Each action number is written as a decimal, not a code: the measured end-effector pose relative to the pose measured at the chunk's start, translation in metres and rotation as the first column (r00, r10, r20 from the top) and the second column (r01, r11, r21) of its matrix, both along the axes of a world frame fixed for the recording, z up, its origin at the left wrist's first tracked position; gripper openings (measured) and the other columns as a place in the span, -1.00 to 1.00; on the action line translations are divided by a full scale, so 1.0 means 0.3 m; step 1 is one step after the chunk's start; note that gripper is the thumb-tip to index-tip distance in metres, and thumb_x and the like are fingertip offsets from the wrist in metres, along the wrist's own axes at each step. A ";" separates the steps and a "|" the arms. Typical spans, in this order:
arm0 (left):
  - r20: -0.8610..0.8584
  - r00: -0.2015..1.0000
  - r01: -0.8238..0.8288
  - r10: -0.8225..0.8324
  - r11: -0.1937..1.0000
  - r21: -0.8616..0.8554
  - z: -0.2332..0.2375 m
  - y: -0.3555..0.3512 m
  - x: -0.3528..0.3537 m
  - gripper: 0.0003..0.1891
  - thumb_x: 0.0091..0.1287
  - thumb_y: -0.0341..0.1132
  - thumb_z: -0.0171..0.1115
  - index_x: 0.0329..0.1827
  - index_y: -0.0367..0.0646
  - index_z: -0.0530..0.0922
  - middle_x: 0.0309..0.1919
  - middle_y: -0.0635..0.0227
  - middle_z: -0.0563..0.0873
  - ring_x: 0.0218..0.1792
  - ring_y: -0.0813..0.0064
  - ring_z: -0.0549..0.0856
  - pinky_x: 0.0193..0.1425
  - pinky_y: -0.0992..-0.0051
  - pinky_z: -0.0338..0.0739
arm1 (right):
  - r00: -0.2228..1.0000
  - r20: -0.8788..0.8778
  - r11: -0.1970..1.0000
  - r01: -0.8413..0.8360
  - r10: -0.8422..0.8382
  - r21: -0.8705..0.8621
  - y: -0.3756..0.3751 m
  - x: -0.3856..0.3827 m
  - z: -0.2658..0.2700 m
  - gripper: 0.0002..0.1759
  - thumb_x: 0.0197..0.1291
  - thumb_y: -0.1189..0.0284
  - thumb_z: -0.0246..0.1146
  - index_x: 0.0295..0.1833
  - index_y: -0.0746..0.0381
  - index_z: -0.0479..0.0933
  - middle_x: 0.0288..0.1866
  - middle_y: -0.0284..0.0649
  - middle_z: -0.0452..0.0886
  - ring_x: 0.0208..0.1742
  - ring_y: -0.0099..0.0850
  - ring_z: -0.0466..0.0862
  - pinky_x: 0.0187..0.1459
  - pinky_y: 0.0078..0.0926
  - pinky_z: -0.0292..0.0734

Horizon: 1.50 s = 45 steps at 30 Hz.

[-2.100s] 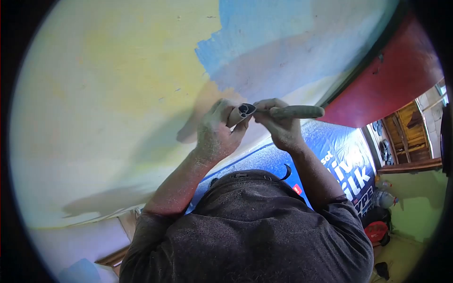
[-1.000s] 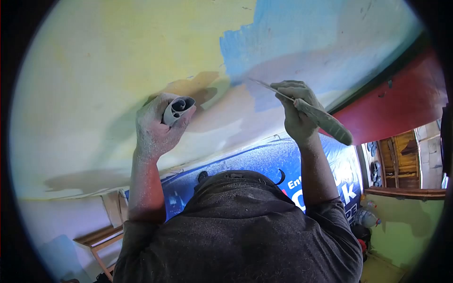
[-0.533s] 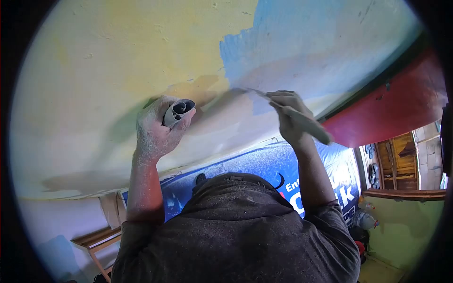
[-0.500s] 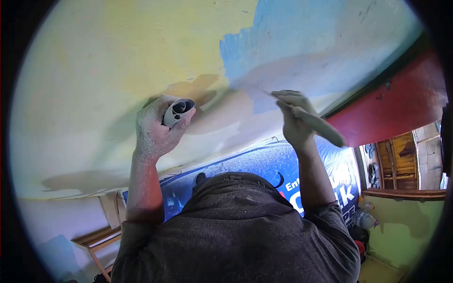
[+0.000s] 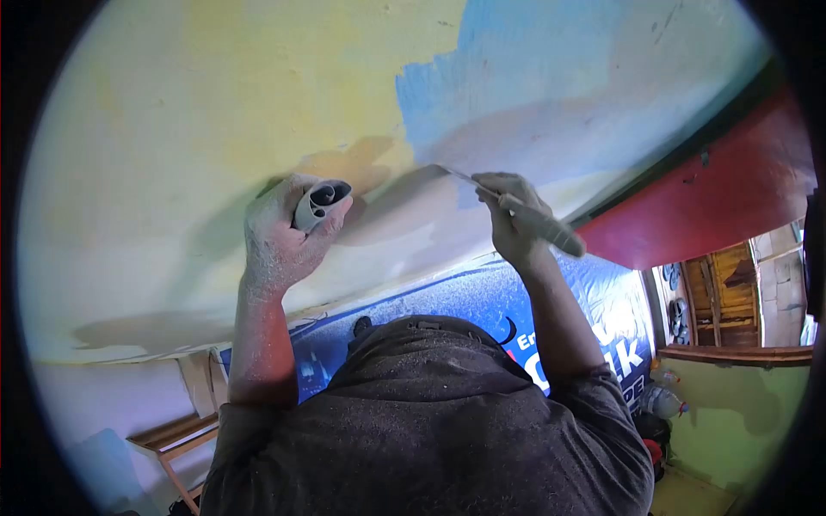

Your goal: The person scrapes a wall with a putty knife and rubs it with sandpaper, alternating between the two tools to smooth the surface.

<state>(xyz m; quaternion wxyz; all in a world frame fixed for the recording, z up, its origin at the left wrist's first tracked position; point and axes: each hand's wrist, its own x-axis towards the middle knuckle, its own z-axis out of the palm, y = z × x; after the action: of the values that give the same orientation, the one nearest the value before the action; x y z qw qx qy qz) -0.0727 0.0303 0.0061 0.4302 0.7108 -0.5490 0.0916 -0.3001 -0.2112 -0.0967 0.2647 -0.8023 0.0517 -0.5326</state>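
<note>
Dust coats my left hand (image 5: 277, 236), which is closed around a rolled-up grey sheet of sandpaper (image 5: 307, 209), its coiled end facing up. That hand is close against the wall (image 5: 284, 95), which is patched in pale yellow, white and light blue. In my right hand (image 5: 516, 236) is a putty knife (image 5: 544, 226), gripped by its thick, dusty handle. Its thin blade points up and left, the tip right at the wall surface below the blue paint patch (image 5: 439, 95).
A blue printed banner sheet (image 5: 465, 297), sprinkled with dust, covers the area below the wall. To the right hangs a red panel (image 5: 688, 198). Plastic bottles (image 5: 661, 400) stand at the lower right, and a wooden frame (image 5: 172, 434) is at the lower left.
My right hand has moved left along the wall with the putty knife, bringing it nearer to my left hand. My left hand has barely shifted and still holds the sandpaper.
</note>
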 end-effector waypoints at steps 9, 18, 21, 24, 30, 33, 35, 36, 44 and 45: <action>-0.015 1.000 -0.005 0.006 1.000 0.020 0.004 0.002 0.005 -0.76 0.36 -0.27 0.73 -0.09 -0.12 0.80 -0.29 0.29 0.88 -0.27 0.37 0.85 -0.09 0.37 0.75 | 0.998 0.058 0.999 0.001 -0.004 0.046 0.008 0.007 -0.027 -0.81 0.57 0.75 0.33 0.18 0.36 0.61 0.12 0.14 0.84 0.01 -0.14 0.91 0.04 -0.26 0.89; 0.030 0.999 -0.017 0.017 1.000 0.014 0.001 -0.002 0.006 -0.76 0.37 -0.26 0.73 -0.09 -0.13 0.80 -0.28 0.26 0.88 -0.25 0.33 0.87 -0.09 0.35 0.76 | 0.992 0.121 0.973 -0.055 0.028 0.224 0.005 -0.008 -0.032 -0.85 0.51 0.75 0.39 0.10 0.37 0.69 0.09 0.07 0.86 0.07 -0.18 0.91 0.08 -0.28 0.87; 0.001 1.000 -0.010 0.010 1.000 0.003 0.002 -0.003 0.002 -0.76 0.36 -0.27 0.73 -0.09 -0.13 0.80 -0.27 0.26 0.88 -0.26 0.33 0.87 -0.09 0.35 0.76 | 0.983 0.180 0.932 -0.083 0.020 0.352 0.044 -0.014 0.007 -0.86 0.50 0.76 0.39 0.06 0.38 0.72 0.10 0.08 0.87 0.06 -0.17 0.92 0.09 -0.28 0.87; -0.036 0.999 -0.030 0.030 0.999 0.015 -0.009 -0.004 0.003 -0.77 0.36 -0.27 0.72 -0.10 -0.13 0.80 -0.27 0.26 0.88 -0.27 0.33 0.87 -0.10 0.36 0.76 | 0.996 -0.093 0.954 0.023 0.005 0.300 0.037 0.000 -0.055 -0.87 0.52 0.77 0.35 0.08 0.43 0.68 0.09 0.11 0.86 0.06 -0.18 0.92 0.11 -0.29 0.87; -0.019 1.000 -0.017 0.017 1.000 0.008 -0.002 -0.006 0.000 -0.78 0.36 -0.28 0.72 -0.10 -0.11 0.81 -0.30 0.28 0.87 -0.28 0.34 0.85 -0.11 0.36 0.75 | 1.000 0.004 0.981 -0.021 0.021 0.191 0.012 0.015 -0.055 -0.87 0.54 0.72 0.36 0.10 0.37 0.73 0.12 0.03 0.86 0.06 -0.20 0.91 0.09 -0.27 0.86; 0.026 1.000 -0.015 0.014 1.000 0.013 0.003 -0.007 -0.004 -0.78 0.38 -0.37 0.72 -0.10 -0.18 0.78 -0.25 0.32 0.85 -0.25 0.51 0.83 -0.11 0.42 0.72 | 0.998 -0.022 0.957 -0.052 0.060 0.285 0.008 0.011 -0.065 -0.86 0.53 0.72 0.39 0.11 0.39 0.74 0.14 0.05 0.86 0.09 -0.18 0.91 0.11 -0.27 0.86; 0.018 1.000 0.005 -0.005 1.000 0.013 -0.002 -0.004 0.007 -0.78 0.37 -0.37 0.72 -0.10 -0.18 0.78 -0.25 0.32 0.85 -0.25 0.51 0.82 -0.11 0.42 0.72 | 0.997 0.013 0.968 -0.074 0.073 0.241 0.018 -0.016 -0.033 -0.86 0.53 0.73 0.39 0.10 0.38 0.75 0.15 0.05 0.86 0.11 -0.18 0.91 0.11 -0.26 0.86; 0.012 1.000 0.013 -0.013 1.000 0.012 -0.006 -0.004 0.009 -0.78 0.37 -0.37 0.73 -0.10 -0.18 0.78 -0.25 0.32 0.85 -0.25 0.51 0.82 -0.11 0.42 0.72 | 0.966 0.234 0.889 -0.201 0.111 0.411 0.040 -0.014 -0.011 -0.82 0.53 0.75 0.38 0.13 0.38 0.74 0.16 0.05 0.86 0.13 -0.18 0.91 0.12 -0.24 0.87; 0.022 1.000 -0.005 0.005 1.000 0.003 -0.011 -0.006 0.008 -0.77 0.36 -0.27 0.73 -0.10 -0.09 0.79 -0.31 0.30 0.86 -0.32 0.33 0.84 -0.15 0.34 0.73 | 0.997 0.072 0.989 -0.017 0.007 0.148 0.041 -0.018 -0.010 -0.87 0.54 0.77 0.35 0.08 0.41 0.71 0.16 0.09 0.87 0.09 -0.16 0.91 0.13 -0.24 0.87; 0.012 1.000 -0.001 0.001 1.000 0.005 -0.015 -0.005 0.010 -0.77 0.36 -0.27 0.73 -0.10 -0.09 0.79 -0.31 0.30 0.85 -0.32 0.33 0.84 -0.15 0.34 0.73 | 0.985 0.174 0.958 -0.036 -0.014 0.284 0.052 -0.019 0.014 -0.89 0.55 0.78 0.34 0.05 0.41 0.69 0.15 0.10 0.86 0.10 -0.19 0.91 0.14 -0.26 0.87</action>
<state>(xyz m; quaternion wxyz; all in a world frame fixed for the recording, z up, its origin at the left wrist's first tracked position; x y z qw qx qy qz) -0.0698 0.0287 0.0014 0.4250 0.7116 -0.5514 0.0944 -0.3058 -0.1955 -0.0925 0.3846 -0.7061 0.1004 -0.5860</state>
